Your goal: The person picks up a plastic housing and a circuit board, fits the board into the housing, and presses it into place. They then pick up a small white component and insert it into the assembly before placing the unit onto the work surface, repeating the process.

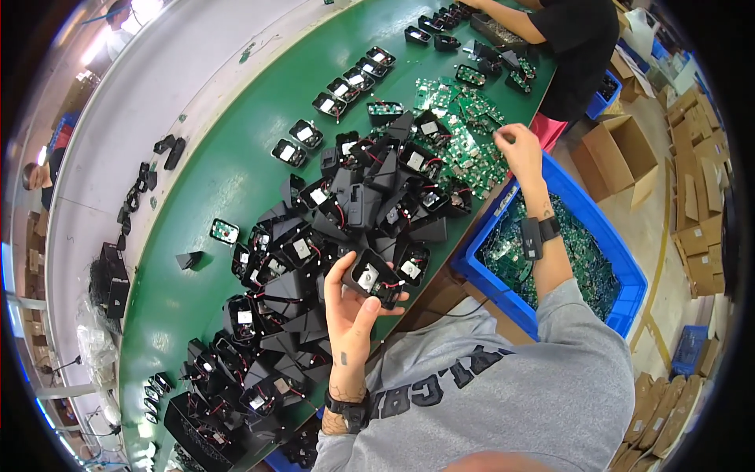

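My left hand (351, 318) is wrapped round a black plastic housing (381, 280), its open side facing up. A white block and thin red wires show inside the housing. My right hand (519, 151) is over the right edge of a spread of small green circuit boards (469, 149), its fingertips pinched together. Whatever those fingertips may hold is too small to make out. A large heap of similar black housings (358, 206) lies beyond my left hand, many with white blocks and red wires inside.
A blue bin (629, 271) full of green boards stands beside the table (169, 291), under my right forearm. Across the table, housings stand in a row (355, 79). A co-worker's arm (511, 20) reaches over the far end. An open cardboard box (613, 157) is on the floor.
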### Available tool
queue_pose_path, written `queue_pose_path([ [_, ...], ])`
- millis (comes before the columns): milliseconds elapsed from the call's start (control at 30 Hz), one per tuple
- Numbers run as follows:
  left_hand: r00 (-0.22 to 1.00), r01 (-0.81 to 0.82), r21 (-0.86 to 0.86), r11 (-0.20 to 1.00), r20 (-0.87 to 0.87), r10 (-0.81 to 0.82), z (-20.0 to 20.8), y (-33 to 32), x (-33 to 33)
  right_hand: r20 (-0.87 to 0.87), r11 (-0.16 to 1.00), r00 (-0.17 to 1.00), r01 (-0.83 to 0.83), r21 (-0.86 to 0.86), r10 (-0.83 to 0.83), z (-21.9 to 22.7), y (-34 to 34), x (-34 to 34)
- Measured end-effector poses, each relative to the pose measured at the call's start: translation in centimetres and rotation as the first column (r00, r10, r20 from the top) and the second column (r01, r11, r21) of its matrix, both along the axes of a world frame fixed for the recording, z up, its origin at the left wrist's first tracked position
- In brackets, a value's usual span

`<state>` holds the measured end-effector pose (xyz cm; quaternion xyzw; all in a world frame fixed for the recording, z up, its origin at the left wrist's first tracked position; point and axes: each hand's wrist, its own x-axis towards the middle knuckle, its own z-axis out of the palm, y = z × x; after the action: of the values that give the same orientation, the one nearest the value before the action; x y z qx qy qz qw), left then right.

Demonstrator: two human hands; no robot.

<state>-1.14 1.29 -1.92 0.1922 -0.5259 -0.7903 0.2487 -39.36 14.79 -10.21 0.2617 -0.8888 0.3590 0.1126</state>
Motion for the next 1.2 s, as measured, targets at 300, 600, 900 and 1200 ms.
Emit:
queue_pose_path([
  [300,0.998,-0.061,0.129,0.990,0.003,0.061,-0.3,-1.3,0.4,0.314,0.506,0.402,-0.589,-0.631,0.860,9.6,-1.0,13.4],
  [600,0.994,-0.041,0.069,0.997,0.100,0.034,0.9,-1.1,0.5,0.327,0.350,0.134,-0.233,-0.907,0.935,8.8,-3.4,19.8],
  [900,0.996,-0.003,0.077,0.997,0.093,-0.004,1.0,-0.7,0.7,0.497,0.526,0.173,-0.313,-0.791,0.850,8.8,-5.0,20.6],
  [1200,0.992,0.067,0.143,0.987,0.095,-0.081,0.7,-0.6,0.7,0.465,0.492,0.161,-0.307,-0.814,0.870,8.0,-5.4,20.1],
])
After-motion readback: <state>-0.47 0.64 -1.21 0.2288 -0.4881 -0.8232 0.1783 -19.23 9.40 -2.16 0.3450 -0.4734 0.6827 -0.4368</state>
